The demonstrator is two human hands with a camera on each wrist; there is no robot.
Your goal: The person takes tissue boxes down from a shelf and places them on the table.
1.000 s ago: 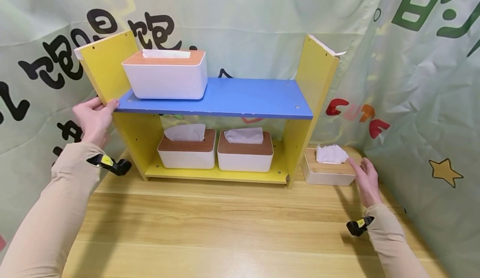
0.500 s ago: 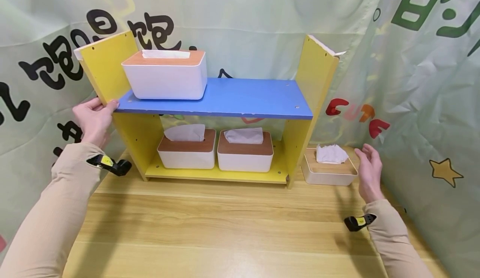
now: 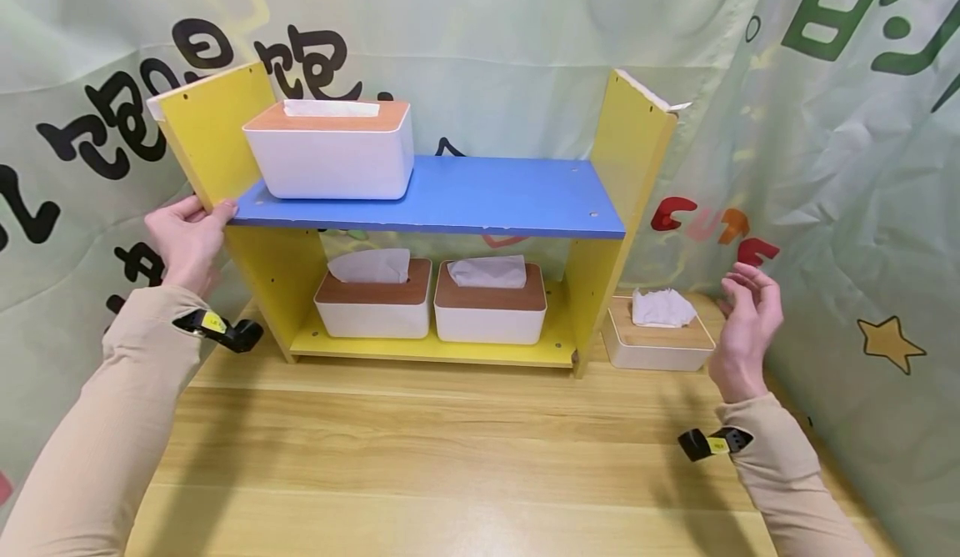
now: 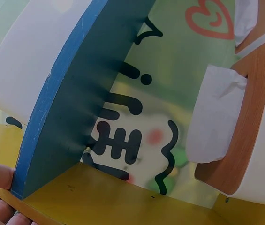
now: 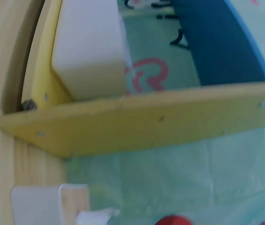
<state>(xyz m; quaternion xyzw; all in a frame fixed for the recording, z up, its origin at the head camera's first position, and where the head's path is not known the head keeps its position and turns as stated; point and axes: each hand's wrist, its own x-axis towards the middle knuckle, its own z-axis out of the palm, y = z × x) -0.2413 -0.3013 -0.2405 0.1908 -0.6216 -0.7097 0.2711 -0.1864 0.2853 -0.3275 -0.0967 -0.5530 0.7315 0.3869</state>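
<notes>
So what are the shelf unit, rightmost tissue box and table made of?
Shelf unit: probably painted or laminated wood board, judging by flat coloured panels and pale scuffs on the blue edge.
Tissue box: looks like smooth, pale plastic with rounded corners; its tan lid may be wood or wood-effect.
Table: wood or wood-look laminate, from its grain and sheen.

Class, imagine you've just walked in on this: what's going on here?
A person is working at a yellow-and-blue shelf unit standing on a wooden table. Their left hand grips its left side, by the end of the blue board. Their right hand holds nothing, beside a low tissue box on the table, right of the unit. A larger tissue box sits at the blue board's left; two brown-lidded tissue boxes stand side by side below.
</notes>
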